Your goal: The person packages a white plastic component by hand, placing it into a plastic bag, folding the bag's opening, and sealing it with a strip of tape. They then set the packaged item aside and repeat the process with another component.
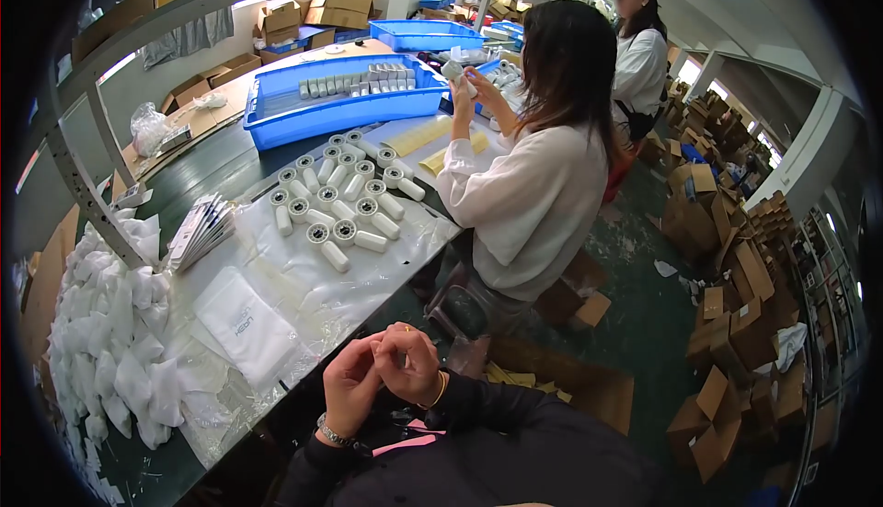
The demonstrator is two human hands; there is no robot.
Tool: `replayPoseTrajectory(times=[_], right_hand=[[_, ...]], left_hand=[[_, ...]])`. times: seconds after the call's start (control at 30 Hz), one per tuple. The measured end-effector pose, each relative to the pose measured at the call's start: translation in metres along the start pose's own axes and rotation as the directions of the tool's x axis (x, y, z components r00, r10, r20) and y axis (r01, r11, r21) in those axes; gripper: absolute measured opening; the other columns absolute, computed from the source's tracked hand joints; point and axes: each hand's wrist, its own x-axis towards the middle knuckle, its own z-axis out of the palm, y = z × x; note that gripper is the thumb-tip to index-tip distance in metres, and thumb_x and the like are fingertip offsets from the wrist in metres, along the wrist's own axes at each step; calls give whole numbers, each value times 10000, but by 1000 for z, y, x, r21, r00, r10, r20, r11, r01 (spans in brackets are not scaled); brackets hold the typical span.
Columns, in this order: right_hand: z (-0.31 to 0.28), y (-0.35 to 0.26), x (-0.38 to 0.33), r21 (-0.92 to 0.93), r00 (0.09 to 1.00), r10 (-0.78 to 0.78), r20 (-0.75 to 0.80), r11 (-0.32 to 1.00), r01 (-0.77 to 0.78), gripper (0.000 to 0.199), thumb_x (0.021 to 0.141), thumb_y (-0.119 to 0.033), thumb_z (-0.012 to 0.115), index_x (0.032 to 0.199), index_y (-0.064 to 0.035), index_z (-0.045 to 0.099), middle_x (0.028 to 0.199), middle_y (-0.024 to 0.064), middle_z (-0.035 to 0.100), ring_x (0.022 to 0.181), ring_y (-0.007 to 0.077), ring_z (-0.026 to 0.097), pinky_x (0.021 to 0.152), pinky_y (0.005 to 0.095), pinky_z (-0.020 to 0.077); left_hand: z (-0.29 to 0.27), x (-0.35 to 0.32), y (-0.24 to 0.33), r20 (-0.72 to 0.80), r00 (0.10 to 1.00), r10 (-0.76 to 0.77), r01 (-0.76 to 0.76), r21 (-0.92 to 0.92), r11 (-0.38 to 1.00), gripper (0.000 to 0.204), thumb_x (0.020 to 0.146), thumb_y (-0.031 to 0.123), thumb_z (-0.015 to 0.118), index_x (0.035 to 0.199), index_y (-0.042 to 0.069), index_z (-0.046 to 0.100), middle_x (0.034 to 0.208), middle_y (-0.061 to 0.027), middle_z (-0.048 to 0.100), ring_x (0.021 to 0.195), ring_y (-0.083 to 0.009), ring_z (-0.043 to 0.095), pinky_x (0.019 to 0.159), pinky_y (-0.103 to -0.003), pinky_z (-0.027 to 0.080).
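Observation:
Just off the near edge of the table, my left hand (349, 386) and my right hand (407, 367) are drawn together, fingertips meeting. Both have curled, closed fingers; whatever may be between them is too small or hidden to make out. Closest to them on the table lies a flat stack of white plastic bags (241, 321). Beyond it stand several white cylindrical devices (345, 231) with round, dark-centred ends, grouped on clear plastic sheeting (303, 300). A fanned pile of printed leaflets (200, 233) is left of the devices.
A heap of filled white bags (115, 351) covers the left end. Behind the devices sits a blue tray (262, 130) holding rows of white pieces. A co-worker (543, 176) handles a white piece at right. Below my right arm is an open cardboard box (598, 392); a metal frame (87, 190) rises at left.

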Motion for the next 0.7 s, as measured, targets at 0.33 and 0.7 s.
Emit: replayPoseTrajectory(times=[0.33,0.7], right_hand=[[4,0,1,69,993,-63,97,996,56,261,885,68,757,1074,-38,611,862,96,691,709,283,655,644,395,519],[5,1,6,54,985,-137,106,990,132,251,874,76,754,1052,-41,622,857,99,691,689,281,640,650,399,508]], left_hand=[[-11,7,-5,-63,988,142,-130,169,977,213,1031,-8,694,1238,-56,706,1221,-90,691,1092,-159,692,927,-290,574],[-1,-1,-3,13,997,-70,71,-49,996,256,1043,14,691,1295,-31,693,1153,-34,733,1009,-89,682,885,-247,560]])
